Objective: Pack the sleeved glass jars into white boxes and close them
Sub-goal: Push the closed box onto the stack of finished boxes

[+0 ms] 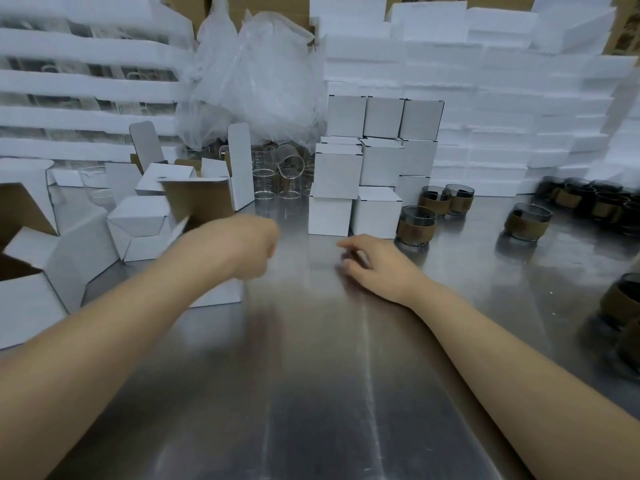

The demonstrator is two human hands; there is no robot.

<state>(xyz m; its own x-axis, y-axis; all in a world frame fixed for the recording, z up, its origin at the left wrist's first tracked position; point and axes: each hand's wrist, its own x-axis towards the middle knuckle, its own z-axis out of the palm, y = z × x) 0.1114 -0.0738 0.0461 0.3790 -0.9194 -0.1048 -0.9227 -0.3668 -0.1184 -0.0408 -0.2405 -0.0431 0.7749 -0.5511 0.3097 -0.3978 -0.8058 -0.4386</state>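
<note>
My left hand (251,245) is blurred, its fingers curled at the rim of an open white box (199,200) whose brown inside faces me; the box runs on behind my forearm. My right hand (375,263) rests on the steel table (311,358) with loosely bent fingers and holds nothing. The nearest sleeved glass jar (415,225), dark glass with a brown sleeve, stands just right of my right hand. Two more sleeved jars (446,199) stand behind it and another jar (528,221) further right. Closed white boxes (367,168) are stacked behind my hands.
Several open white boxes (138,226) lie at the left. Clear unsleeved glasses (277,174) stand under a plastic bag (256,74) at the back. White foam sheets (502,98) form a wall behind. More sleeved jars (588,199) crowd the right edge.
</note>
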